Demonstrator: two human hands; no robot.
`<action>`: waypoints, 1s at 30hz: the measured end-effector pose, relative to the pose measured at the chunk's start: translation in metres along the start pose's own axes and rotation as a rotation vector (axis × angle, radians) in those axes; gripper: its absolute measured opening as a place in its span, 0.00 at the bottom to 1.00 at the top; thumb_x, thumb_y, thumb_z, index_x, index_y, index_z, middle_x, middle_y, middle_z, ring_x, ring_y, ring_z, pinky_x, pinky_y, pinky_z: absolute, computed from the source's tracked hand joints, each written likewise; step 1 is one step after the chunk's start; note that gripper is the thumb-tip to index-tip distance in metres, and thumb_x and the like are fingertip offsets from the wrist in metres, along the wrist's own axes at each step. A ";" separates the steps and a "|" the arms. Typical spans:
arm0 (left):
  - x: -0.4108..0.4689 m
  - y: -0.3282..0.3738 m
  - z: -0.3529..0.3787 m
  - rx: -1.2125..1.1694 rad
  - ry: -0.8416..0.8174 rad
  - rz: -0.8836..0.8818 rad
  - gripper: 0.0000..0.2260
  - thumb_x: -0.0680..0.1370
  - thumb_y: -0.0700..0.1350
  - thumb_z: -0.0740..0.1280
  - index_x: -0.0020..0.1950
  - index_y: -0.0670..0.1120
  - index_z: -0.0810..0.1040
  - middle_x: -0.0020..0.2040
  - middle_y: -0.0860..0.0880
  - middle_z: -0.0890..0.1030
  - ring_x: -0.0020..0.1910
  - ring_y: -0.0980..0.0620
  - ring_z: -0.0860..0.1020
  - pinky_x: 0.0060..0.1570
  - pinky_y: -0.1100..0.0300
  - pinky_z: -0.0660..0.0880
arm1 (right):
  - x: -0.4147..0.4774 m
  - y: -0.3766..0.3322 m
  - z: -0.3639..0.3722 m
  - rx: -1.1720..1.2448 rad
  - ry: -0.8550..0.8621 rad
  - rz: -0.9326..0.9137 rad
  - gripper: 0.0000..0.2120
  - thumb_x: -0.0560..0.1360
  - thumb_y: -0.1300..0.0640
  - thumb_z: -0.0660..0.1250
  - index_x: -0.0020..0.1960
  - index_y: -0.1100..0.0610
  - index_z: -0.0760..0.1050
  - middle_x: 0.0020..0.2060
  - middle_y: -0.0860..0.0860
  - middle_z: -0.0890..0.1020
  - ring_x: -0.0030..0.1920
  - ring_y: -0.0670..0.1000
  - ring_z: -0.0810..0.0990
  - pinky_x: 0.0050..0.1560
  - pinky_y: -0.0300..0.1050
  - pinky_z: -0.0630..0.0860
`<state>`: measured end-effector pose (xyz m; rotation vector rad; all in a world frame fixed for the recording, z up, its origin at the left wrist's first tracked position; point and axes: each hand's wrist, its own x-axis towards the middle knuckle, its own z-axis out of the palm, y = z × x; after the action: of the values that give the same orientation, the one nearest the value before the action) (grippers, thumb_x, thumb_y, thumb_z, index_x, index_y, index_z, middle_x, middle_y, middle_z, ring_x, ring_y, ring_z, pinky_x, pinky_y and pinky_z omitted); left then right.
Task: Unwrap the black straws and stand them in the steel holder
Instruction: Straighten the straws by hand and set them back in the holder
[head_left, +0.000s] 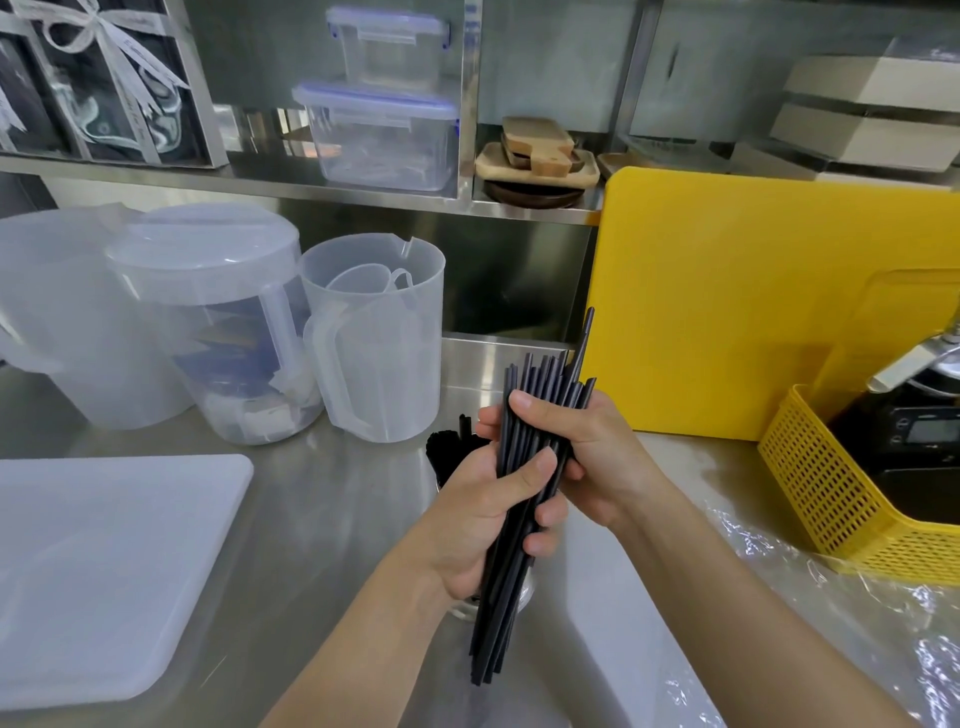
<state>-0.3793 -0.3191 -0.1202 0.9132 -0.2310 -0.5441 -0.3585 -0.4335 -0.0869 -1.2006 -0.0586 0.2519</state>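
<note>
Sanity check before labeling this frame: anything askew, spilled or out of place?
Minor only. In the black straws gripped by the left hand and right hand, one straw pokes well above the rest, and the ends are uneven. Crumpled clear wrap lies on the counter at right.

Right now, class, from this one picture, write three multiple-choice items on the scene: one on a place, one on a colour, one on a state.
1. Where does the white board lie?
A. flat on the steel counter, at the left
B. in a sink
C. on the floor

2. What colour is the perforated basket?
A. blue
B. yellow
C. red

3. How are the black straws held?
A. lying loose
B. in one hand only
C. gripped as a bundle by both hands

Answers:
1 A, the board lies flat on the steel.
2 B, its mesh is plainly yellow.
3 C, the left hand and the right hand both curl round the bundle.
</note>
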 end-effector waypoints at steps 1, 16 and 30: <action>0.000 0.000 0.000 0.000 0.002 -0.004 0.07 0.74 0.44 0.63 0.46 0.40 0.74 0.38 0.50 0.78 0.27 0.56 0.70 0.21 0.67 0.67 | 0.000 0.000 0.000 -0.008 0.000 -0.007 0.11 0.67 0.60 0.69 0.47 0.65 0.76 0.37 0.58 0.85 0.41 0.56 0.85 0.41 0.45 0.81; -0.001 -0.002 -0.012 -0.049 -0.018 0.000 0.06 0.75 0.42 0.62 0.46 0.40 0.75 0.40 0.47 0.77 0.25 0.57 0.67 0.19 0.67 0.65 | 0.002 0.001 -0.010 -0.091 -0.076 -0.083 0.20 0.73 0.52 0.65 0.54 0.68 0.73 0.37 0.53 0.83 0.35 0.47 0.81 0.36 0.36 0.76; -0.008 -0.005 -0.030 -0.027 -0.339 -0.208 0.21 0.72 0.45 0.71 0.63 0.41 0.73 0.42 0.49 0.78 0.27 0.58 0.70 0.22 0.69 0.68 | 0.017 -0.104 -0.035 -1.047 -0.248 -0.328 0.06 0.70 0.59 0.70 0.46 0.57 0.82 0.43 0.51 0.85 0.47 0.48 0.82 0.52 0.40 0.77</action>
<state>-0.3756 -0.2969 -0.1415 0.8195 -0.4366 -0.8938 -0.3187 -0.4963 -0.0048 -2.1583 -0.6629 0.0638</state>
